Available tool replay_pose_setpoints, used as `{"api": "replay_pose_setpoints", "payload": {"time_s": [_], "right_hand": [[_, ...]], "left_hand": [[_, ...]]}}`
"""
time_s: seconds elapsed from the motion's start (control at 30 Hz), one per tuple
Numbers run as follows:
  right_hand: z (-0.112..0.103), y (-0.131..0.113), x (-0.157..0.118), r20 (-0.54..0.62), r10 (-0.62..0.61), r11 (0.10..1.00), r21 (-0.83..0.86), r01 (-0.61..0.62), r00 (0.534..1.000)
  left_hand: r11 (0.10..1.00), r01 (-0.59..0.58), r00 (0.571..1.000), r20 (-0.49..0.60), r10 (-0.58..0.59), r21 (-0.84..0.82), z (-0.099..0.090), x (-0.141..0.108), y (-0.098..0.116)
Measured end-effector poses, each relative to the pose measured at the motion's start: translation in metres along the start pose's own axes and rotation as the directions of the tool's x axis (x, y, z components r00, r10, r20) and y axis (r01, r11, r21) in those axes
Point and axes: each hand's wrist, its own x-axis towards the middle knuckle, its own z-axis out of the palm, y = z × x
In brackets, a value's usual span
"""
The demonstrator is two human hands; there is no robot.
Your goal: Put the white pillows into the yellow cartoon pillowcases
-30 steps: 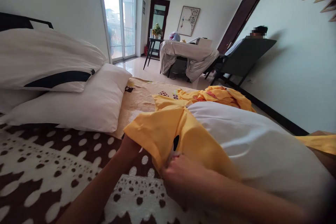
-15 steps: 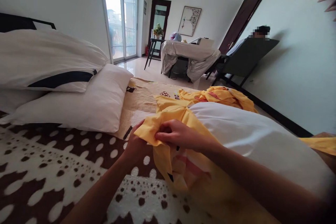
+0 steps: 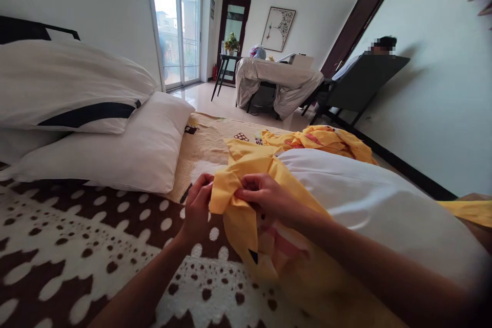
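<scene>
A yellow printed cloth cover, with pink and black markings, lies bunched in front of me along a large white stuffed item, a pillow or a cushion. My left hand is closed on the folded left edge of the cover, its fingertips partly behind the cloth. Thumb and fingers of my right hand pinch the same cover just to the right, where the cloth gathers. Both hands hold it slightly raised above the bedding.
Under everything spreads a brown and white patterned blanket. White pillows stand at the left. More yellow printed fabric is heaped at the bed's far side. Beyond are a covered table and a person in a dark chair.
My left hand has turned so more of its fingers show, and the cloth's folded edge has shifted slightly right. My right hand keeps its pinch, moved a little to the right.
</scene>
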Motion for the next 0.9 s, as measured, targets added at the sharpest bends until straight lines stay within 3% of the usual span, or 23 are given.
{"api": "replay_pose_setpoints", "payload": {"time_s": [0.1,0.17,0.23,0.4,0.6,0.77,0.83,0.9], "right_hand": [[-0.001,0.004,0.0,-0.054,-0.029,0.995,0.093,0.034,0.998],[-0.001,0.006,0.0,-0.091,-0.042,0.991,0.125,0.053,0.995],[0.0,0.007,-0.001,-0.116,-0.067,0.991,0.107,0.079,0.991],[0.004,0.005,-0.001,-0.119,-0.138,0.99,-0.03,0.136,0.983],[0.009,0.011,0.005,-0.148,-0.239,0.958,-0.199,0.207,0.96],[0.014,0.006,-0.004,-0.11,-0.284,0.891,-0.397,0.22,0.953],[0.019,0.003,-0.012,-0.076,-0.289,0.837,-0.504,0.213,0.954],[0.025,0.003,-0.02,-0.031,-0.328,0.709,-0.668,0.225,0.944]], "left_hand": [[0.996,0.069,0.993,0.087,-0.074,0.052,0.001,0.004,0.001],[0.979,0.194,0.955,0.218,-0.203,0.065,0.004,0.004,0.001],[0.965,0.252,0.922,0.286,-0.262,0.073,0.008,0.004,0.003],[0.991,0.132,0.971,0.201,-0.126,-0.017,0.008,0.003,0.003],[0.965,0.259,0.957,0.131,-0.261,0.031,-0.007,0.011,-0.02],[0.925,0.38,0.898,0.235,-0.373,0.013,-0.011,0.014,-0.023],[0.91,0.414,0.884,0.245,-0.398,-0.017,-0.011,0.015,-0.019],[0.894,0.442,0.88,0.227,-0.416,-0.075,-0.01,0.016,-0.015]]}}
